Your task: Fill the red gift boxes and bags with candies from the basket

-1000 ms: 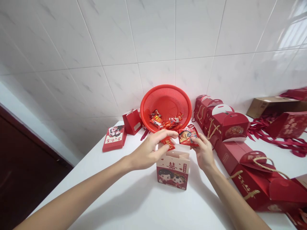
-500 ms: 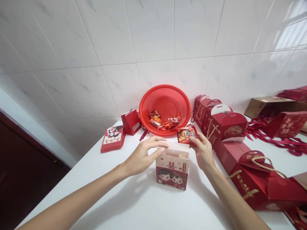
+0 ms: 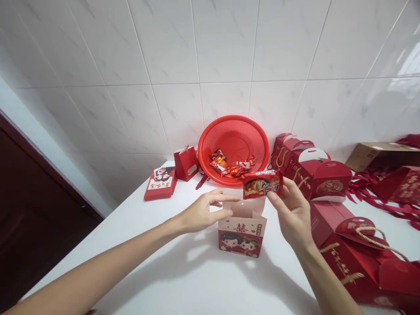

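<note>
A small cream-and-red paper gift bag [image 3: 241, 238] with two cartoon faces stands upright on the white table, its top open. My left hand [image 3: 205, 212] is at the bag's left rim, thumb on the front edge and fingers reaching across behind the opening. In my right hand [image 3: 293, 212] is a red snack packet [image 3: 262, 183], pinched by its right side with the thumb in front. The packet is above the back right of the bag's opening, tilted towards me. Inside the bag, only upper wall shows; its bottom is hidden.
Behind the bag, a red plastic basket [image 3: 234, 127] leans against the tiled wall, with several small wrapped packets [image 3: 219, 164] in it. To the left are a flat stack of red bags [image 3: 160, 183] and a standing red bag [image 3: 186, 164]. Red gift boxes [image 3: 331, 177] line the right.
My right hand has lifted the snack packet and turned it more upright over the bag. The bag's opening looks wider, with my left hand still at its rim. The view has shifted slightly left.
</note>
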{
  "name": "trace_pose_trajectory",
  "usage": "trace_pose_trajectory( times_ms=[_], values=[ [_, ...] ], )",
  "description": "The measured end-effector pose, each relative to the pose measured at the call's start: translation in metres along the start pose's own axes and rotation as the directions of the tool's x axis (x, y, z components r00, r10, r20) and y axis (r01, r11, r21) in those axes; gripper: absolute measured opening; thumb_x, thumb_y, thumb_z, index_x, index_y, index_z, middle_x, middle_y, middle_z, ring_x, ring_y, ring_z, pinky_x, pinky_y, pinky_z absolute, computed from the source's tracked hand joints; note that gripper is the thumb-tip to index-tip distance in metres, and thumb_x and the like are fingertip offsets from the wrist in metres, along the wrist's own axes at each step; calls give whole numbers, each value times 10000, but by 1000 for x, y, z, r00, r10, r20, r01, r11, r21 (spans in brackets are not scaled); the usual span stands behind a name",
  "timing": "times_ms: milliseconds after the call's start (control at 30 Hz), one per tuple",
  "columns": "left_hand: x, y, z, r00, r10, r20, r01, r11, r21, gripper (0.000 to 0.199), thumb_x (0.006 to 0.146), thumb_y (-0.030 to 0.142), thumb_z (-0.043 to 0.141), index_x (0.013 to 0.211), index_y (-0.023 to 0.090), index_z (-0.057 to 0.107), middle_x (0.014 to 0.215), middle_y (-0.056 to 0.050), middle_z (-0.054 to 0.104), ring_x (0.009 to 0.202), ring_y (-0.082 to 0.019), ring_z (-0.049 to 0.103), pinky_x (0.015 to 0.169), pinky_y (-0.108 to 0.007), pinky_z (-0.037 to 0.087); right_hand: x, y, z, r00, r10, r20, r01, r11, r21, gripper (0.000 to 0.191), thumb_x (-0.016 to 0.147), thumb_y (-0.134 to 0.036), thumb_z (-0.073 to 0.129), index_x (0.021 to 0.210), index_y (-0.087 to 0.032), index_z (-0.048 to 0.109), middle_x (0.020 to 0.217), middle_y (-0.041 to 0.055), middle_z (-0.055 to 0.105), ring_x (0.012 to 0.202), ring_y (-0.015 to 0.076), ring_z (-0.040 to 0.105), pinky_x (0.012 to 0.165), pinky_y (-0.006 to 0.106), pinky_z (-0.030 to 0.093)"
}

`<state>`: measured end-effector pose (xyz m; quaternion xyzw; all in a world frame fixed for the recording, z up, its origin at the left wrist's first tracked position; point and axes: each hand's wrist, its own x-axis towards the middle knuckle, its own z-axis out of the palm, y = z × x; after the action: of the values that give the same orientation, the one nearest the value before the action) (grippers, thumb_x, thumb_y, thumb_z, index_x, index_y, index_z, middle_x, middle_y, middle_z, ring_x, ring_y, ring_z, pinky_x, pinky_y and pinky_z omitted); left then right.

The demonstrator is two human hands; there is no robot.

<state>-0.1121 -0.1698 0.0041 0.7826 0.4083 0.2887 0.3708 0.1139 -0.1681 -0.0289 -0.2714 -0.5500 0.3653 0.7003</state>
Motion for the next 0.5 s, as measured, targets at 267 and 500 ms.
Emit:
trace_pose_trajectory(
  times_ms=[267, 500],
  values=[
    [3, 0, 0, 995, 75, 65, -74, 997, -17, 440, 857, 286, 655, 1296, 253, 648, 1238, -65, 676, 1102, -243, 609, 944, -395, 507, -10, 2, -3, 934, -286, 216, 350, 857, -379, 328, 870, -169, 691, 1172, -277, 626, 1066, 42, 688, 962, 198, 642, 819, 327, 519],
    [5, -3, 0, 995, 68, 78, -65, 997, -40, 555, 859, 346, 675, 1400, 304, 563, 1354, -57, 632, 1210, -263, 561, 963, -395, 485, -4, -7, -7, 890, -256, 378, 422, 777, -468, 279, 909, -208, 633, 1177, -283, 656, 1034, 37, 727, 907, 227, 647, 811, 391, 480]
  ],
)
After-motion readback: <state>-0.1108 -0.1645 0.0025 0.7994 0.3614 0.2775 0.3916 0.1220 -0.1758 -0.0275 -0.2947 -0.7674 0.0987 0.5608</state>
